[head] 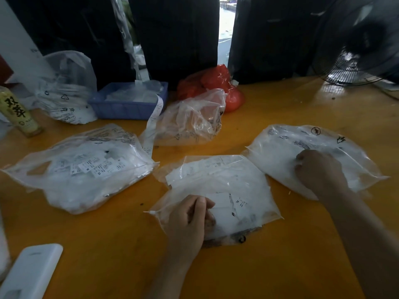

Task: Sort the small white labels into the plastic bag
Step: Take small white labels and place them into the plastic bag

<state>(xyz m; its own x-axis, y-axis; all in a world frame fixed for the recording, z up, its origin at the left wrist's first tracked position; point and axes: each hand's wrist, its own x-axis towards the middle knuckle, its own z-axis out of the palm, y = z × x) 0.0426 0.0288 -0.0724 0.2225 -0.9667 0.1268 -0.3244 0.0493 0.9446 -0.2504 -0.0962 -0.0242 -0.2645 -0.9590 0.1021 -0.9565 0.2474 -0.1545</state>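
head view looks down on the orange table (269,266), and i take the middle plastic bag (224,182) as my landmark. my left hand (190,219) sits on its near left corner, fingers curled and pinching at the film beside some small white labels (235,203) that show through it, one marked xl. my right hand (317,169) is off to the right of that bag, curled into a fist on a second bag (280,156); i cannot tell whether it holds a label or only bunched plastic. to the left of the middle bag lies a third bag (86,167), already fat with labels, so i judge the sorting well along, with three bags loaded. what is left i cannot count: a loose paper strip (154,119) hangs from the blue tray (127,104) behind the middle bag, and more may sit there. for room, the widest open stretch of table is nearer to me than the middle bag and to its right; the bags nearly touch edge to edge, and a white device (30,272) lies near left.
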